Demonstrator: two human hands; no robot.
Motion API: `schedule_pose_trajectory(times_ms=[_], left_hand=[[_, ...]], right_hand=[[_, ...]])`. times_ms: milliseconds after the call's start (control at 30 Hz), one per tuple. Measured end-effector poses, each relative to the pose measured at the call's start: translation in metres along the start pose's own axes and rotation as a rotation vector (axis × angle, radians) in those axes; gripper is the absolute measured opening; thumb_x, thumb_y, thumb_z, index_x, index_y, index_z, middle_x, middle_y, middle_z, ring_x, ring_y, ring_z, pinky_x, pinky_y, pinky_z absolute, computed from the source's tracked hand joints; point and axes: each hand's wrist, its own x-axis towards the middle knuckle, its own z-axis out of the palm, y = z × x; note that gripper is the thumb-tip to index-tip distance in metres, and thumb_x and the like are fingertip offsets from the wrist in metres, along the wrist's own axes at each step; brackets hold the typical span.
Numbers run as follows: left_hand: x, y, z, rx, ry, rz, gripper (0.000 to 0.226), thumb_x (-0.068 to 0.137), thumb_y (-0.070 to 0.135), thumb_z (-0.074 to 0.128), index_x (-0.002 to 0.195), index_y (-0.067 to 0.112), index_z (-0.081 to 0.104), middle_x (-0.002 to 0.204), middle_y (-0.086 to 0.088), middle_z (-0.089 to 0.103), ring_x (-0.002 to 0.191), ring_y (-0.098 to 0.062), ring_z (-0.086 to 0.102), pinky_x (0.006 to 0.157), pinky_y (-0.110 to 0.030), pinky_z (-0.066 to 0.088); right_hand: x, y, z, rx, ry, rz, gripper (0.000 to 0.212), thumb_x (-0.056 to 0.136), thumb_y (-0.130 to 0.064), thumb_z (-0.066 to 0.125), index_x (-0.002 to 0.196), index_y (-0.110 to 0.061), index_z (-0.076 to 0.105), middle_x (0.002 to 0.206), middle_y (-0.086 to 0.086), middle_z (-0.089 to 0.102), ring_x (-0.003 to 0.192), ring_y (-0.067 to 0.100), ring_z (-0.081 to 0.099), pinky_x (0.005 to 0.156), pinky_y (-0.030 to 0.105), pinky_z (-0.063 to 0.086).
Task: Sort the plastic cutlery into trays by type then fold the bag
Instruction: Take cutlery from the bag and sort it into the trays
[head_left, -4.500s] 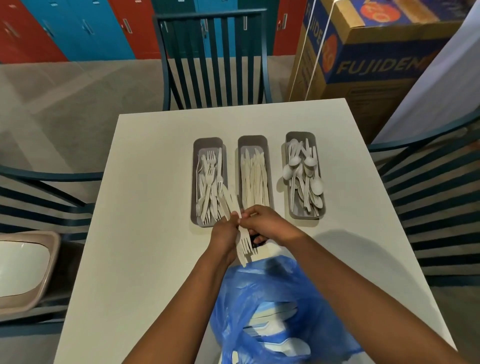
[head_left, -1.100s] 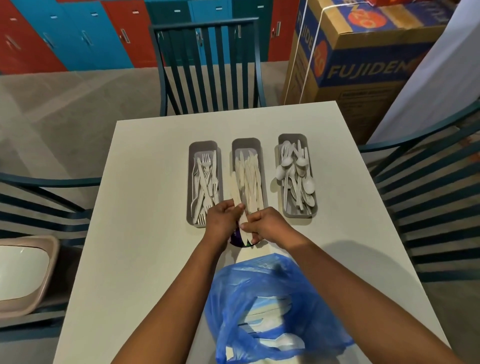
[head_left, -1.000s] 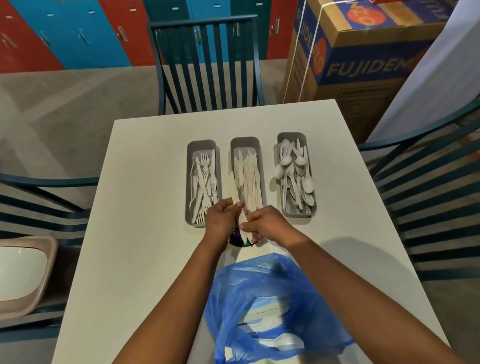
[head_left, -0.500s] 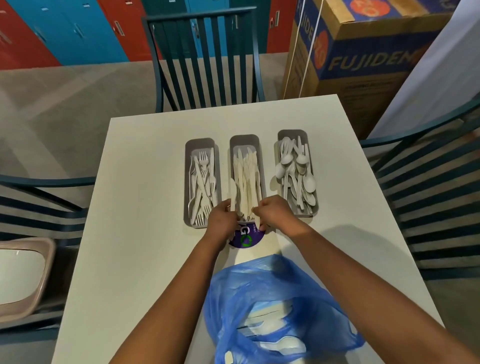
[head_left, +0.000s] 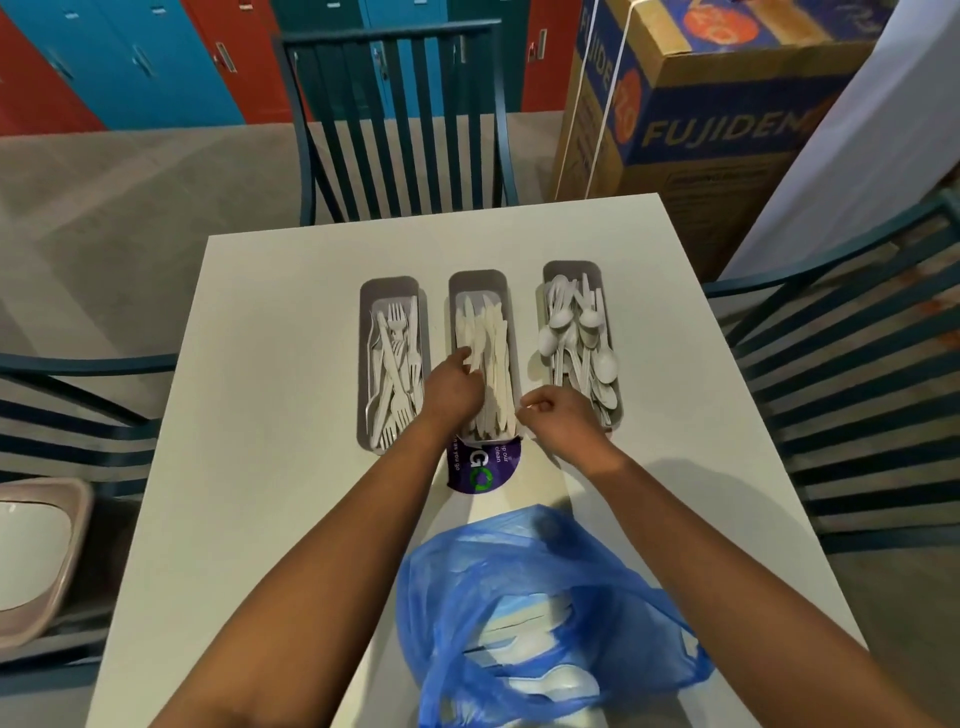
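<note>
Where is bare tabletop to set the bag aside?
Bare: the wide strip of table left of the fork tray, and the strip right of the spoon tray. Crowded: the middle, with the knife tray, both hands and the blue bag.

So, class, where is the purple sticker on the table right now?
The purple sticker lies on the table at the near end of the middle tray, between the forearms.
</note>
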Motion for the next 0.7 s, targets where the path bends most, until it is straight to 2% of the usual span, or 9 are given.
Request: schedule_pose_trajectory(times_ms=[67, 167, 233, 333, 400, 467, 533, 600, 700], left_hand=[[-0.004, 0.006, -0.001, 0.069, -0.030, 0.016, 0.047, 0.097, 0.014, 0.041, 0.143, 0.010, 0.037, 0.141, -0.015, 0.048, 0.122, -0.029, 0.052, 0.105, -0.036, 0.041], [-0.025, 0.007, -0.001, 0.017, -0.017, 0.026, 0.044, 0.096, 0.013, 0.042, 0.140, 0.010, 0.042, 0.138, -0.012, 0.051, 0.120, -0.027, 0.052, 0.100, -0.031, 0.040], [-0.048, 0.005, 0.001, -0.109, -0.057, 0.027, 0.038, 0.095, 0.012, 0.045, 0.133, 0.011, 0.050, 0.124, -0.010, 0.059, 0.105, -0.023, 0.057, 0.091, -0.032, 0.046], [-0.086, 0.002, 0.001, -0.285, -0.187, 0.004, 0.024, 0.093, 0.003, 0.047, 0.111, 0.008, 0.061, 0.092, -0.006, 0.064, 0.073, -0.013, 0.060, 0.061, -0.022, 0.049], [-0.110, -0.003, -0.001, -0.269, -0.339, -0.031, 0.026, 0.089, -0.007, 0.043, 0.090, 0.009, 0.063, 0.076, -0.003, 0.063, 0.058, -0.007, 0.058, 0.049, -0.018, 0.047], [-0.128, -0.012, 0.001, -0.109, -0.559, -0.071, 0.032, 0.087, -0.011, 0.038, 0.081, 0.009, 0.062, 0.069, -0.003, 0.062, 0.055, -0.007, 0.059, 0.048, -0.017, 0.048], [-0.143, -0.023, 0.008, 0.114, -0.788, -0.112, 0.032, 0.088, -0.011, 0.036, 0.088, 0.005, 0.064, 0.071, -0.003, 0.062, 0.057, -0.005, 0.061, 0.054, -0.016, 0.052], [-0.152, -0.038, 0.020, 0.246, -0.884, -0.132, 0.031, 0.090, -0.007, 0.040, 0.108, -0.001, 0.064, 0.076, -0.002, 0.063, 0.065, -0.008, 0.061, 0.060, -0.015, 0.051], [-0.153, -0.071, 0.041, 0.392, -0.673, 0.047, 0.030, 0.090, 0.005, 0.050, 0.116, 0.006, 0.064, 0.098, -0.006, 0.070, 0.082, -0.018, 0.063, 0.069, -0.019, 0.046]], right_hand=[[-0.007, 0.005, -0.002, 0.059, -0.044, 0.018, 0.017, 0.085, -0.010, 0.061, 0.100, -0.007, 0.068, 0.072, -0.007, 0.057, 0.076, 0.012, 0.056, 0.060, 0.012, 0.041], [-0.020, 0.007, -0.011, 0.128, -0.129, 0.032, 0.009, 0.087, -0.010, 0.058, 0.093, -0.014, 0.065, 0.073, -0.004, 0.057, 0.068, 0.013, 0.055, 0.054, 0.021, 0.045], [-0.030, 0.006, -0.020, 0.135, -0.185, 0.045, 0.008, 0.090, -0.012, 0.056, 0.093, -0.013, 0.063, 0.075, -0.004, 0.057, 0.064, 0.011, 0.053, 0.053, 0.022, 0.044], [-0.044, 0.010, -0.032, 0.085, -0.323, 0.061, 0.008, 0.091, -0.014, 0.056, 0.088, -0.014, 0.063, 0.074, -0.003, 0.055, 0.060, 0.011, 0.050, 0.050, 0.020, 0.041], [-0.054, 0.014, -0.036, 0.011, -0.437, 0.052, 0.015, 0.091, -0.012, 0.055, 0.078, -0.016, 0.061, 0.069, -0.001, 0.053, 0.058, 0.009, 0.049, 0.049, 0.018, 0.039], [-0.062, 0.016, -0.037, -0.119, -0.540, 0.044, 0.022, 0.091, -0.008, 0.053, 0.074, -0.018, 0.061, 0.068, -0.001, 0.054, 0.057, 0.008, 0.049, 0.048, 0.016, 0.040], [-0.071, 0.020, -0.037, -0.225, -0.647, 0.048, 0.025, 0.090, -0.006, 0.053, 0.073, -0.020, 0.063, 0.071, -0.001, 0.056, 0.057, 0.008, 0.052, 0.049, 0.016, 0.042], [-0.078, 0.026, -0.034, -0.240, -0.742, 0.069, 0.026, 0.091, -0.005, 0.053, 0.075, -0.021, 0.064, 0.075, -0.001, 0.058, 0.058, 0.007, 0.056, 0.050, 0.015, 0.045], [-0.090, 0.042, -0.015, -0.151, -0.755, 0.068, 0.027, 0.091, 0.002, 0.051, 0.080, -0.020, 0.062, 0.074, 0.000, 0.058, 0.052, -0.002, 0.056, 0.050, 0.013, 0.046]])
